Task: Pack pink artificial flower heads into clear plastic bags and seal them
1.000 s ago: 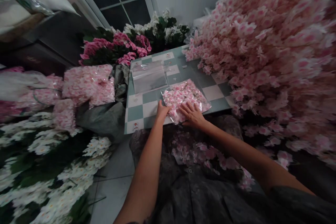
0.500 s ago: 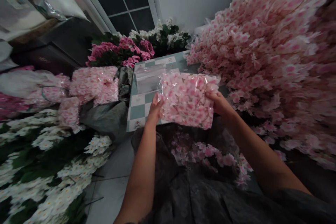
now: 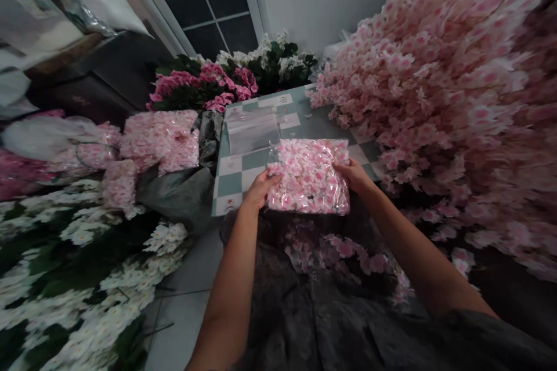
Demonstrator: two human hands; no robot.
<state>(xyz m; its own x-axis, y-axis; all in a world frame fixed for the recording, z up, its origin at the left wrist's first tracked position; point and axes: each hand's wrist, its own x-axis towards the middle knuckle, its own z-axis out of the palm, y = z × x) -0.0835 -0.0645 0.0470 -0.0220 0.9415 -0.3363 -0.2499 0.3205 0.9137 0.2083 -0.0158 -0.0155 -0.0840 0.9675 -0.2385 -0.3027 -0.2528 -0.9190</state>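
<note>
A clear plastic bag packed with pink and white flower heads is held between both hands over the near edge of a checkered table. My left hand grips the bag's left edge, fingers closed on it. My right hand grips its right edge the same way. An empty clear bag lies flat on the table behind it. Loose pink flowers rest on my dark lap.
A large heap of pink blossoms rises at the right. Filled flower bags are stacked left of the table. White flowers fill the lower left. Magenta and white bunches stand behind the table, by a dark window.
The bag lay flat on the table with both hands pressing on it. It was lifted upright between my hands, and now sits lower and flatter near the table's front edge.
</note>
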